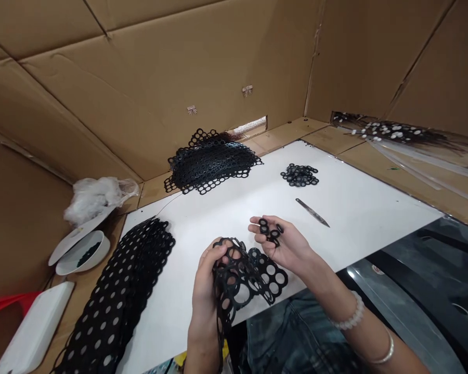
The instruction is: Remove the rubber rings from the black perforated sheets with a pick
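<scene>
At the table's near edge, my left hand (pixel 207 280) grips a crumpled black mesh of joined rings (pixel 272 274), thumb on top. Part of the mesh drapes down beside my wrist, and part spreads right over the white board. My right hand (pixel 286 246) is palm up just above and right of it, its fingers half curled. Several small loose black rings (pixel 274 234) lie on the palm and fingers, apart from the mesh. Farther back on the board is a small pile of similar rings (pixel 299 175). A pointed metal blade (pixel 312 213) lies right of my right hand.
Black ring sheets are heaped (pixel 214 162) at the back, and a stack of dotted black strips (pixel 113 296) lies left. Beyond are a white bowl (pixel 97 248), a plastic bag (pixel 97 197) and a white box (pixel 39 330). Cardboard walls (pixel 159 78) enclose the table.
</scene>
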Action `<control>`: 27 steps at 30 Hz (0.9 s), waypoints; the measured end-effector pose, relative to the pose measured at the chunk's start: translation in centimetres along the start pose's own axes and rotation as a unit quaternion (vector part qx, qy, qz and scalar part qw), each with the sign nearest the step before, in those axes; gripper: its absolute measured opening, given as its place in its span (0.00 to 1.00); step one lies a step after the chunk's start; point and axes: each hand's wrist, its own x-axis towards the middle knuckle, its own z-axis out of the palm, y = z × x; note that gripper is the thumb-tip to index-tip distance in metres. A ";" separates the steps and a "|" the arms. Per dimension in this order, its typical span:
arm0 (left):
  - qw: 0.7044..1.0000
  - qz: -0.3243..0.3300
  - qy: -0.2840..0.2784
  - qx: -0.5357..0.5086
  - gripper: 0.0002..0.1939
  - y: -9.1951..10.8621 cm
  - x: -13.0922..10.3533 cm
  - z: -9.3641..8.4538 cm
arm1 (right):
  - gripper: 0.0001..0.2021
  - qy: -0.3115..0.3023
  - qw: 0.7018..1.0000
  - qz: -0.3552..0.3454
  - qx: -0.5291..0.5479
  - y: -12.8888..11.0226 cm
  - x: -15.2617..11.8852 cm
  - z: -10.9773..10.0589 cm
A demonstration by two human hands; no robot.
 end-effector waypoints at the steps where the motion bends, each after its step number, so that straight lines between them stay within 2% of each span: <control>1: 1.000 -0.020 -0.018 -0.016 0.08 0.0 0.1 0.0 | 0.06 0.013 1.000 -0.012 -0.013 0.1 0.1 -0.1; 3: 0.991 -0.077 -0.064 -0.091 0.08 -0.2 0.1 -0.1 | 0.06 0.039 0.997 -0.042 -0.048 0.4 0.4 -0.2; 5: 0.982 -0.095 -0.087 -0.139 0.10 -0.4 0.1 -0.2 | 0.12 0.067 0.990 -0.079 -0.096 0.5 0.5 -0.3; 8: 0.982 -0.101 -0.063 -0.144 0.08 -0.5 0.3 -0.3 | 0.24 0.107 0.964 -0.136 -0.201 -0.3 0.6 -0.6; 10: 0.984 -0.111 -0.051 -0.130 0.07 -0.5 0.5 -0.5 | 0.26 0.141 0.931 -0.173 -0.288 -1.8 0.7 -0.9; 12: 0.984 -0.116 -0.054 -0.122 0.09 -0.5 0.6 -0.6 | 0.26 0.191 0.880 -0.212 -0.381 -3.9 1.1 -1.6; 15: 0.977 -0.129 -0.073 -0.153 0.10 -0.6 0.6 -0.7 | 0.23 0.281 0.764 -0.251 -0.524 -7.8 2.7 -3.1; 18: 0.963 -0.163 -0.098 -0.192 0.08 -0.6 0.4 -1.0 | 0.17 0.342 0.640 -0.237 -0.646 -11.6 5.2 -5.0; 21: 0.950 -0.179 -0.113 -0.229 0.08 -0.5 0.5 -1.4 | 0.14 0.366 0.543 -0.204 -0.727 -14.1 7.6 -6.5; 24: 0.941 -0.188 -0.125 -0.252 0.10 -0.4 0.7 -1.7 | 0.15 0.369 0.474 -0.195 -0.775 -14.8 8.9 -7.5; 27: 0.940 -0.192 -0.107 -0.262 0.09 -0.3 0.7 -1.5 | 0.15 0.356 0.437 -0.203 -0.801 -14.3 9.3 -8.3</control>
